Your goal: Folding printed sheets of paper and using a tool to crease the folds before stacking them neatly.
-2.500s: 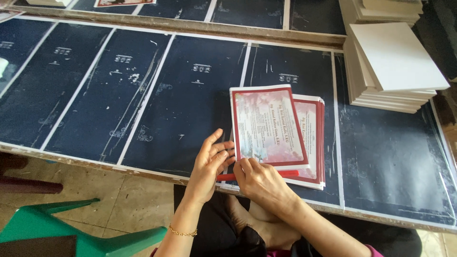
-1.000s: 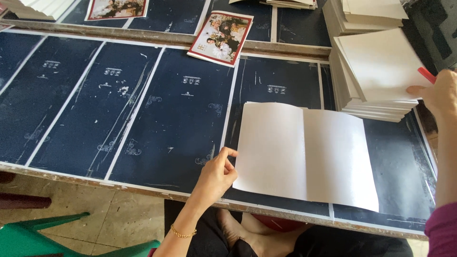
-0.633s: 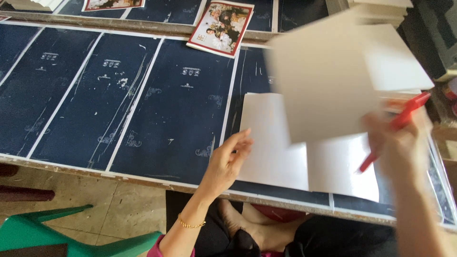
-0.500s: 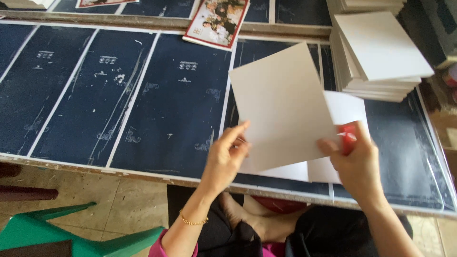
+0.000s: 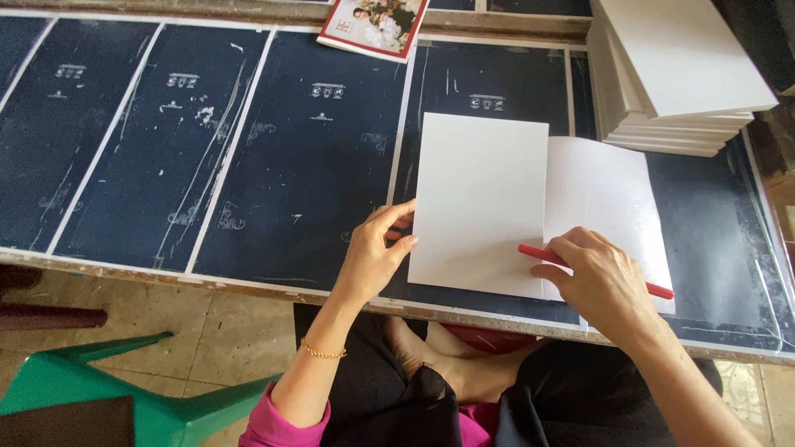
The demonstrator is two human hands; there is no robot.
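Two overlapping sheets [image 5: 484, 203] on the table [image 5: 248, 165], board stack [image 5: 675, 74] behind-right.

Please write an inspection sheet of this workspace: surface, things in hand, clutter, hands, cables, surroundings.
Surface: table covered with dark blue printed sheets.
Things in hand: white card lying over a white sheet; red stick resting across the sheet.
Clutter: stack of white boards at the far right; photo card at the far edge.
Hands: left hand at the card's left edge; right hand grips the red stick.
Cables: nothing seen.
Surroundings: green plastic chair, tiled floor.
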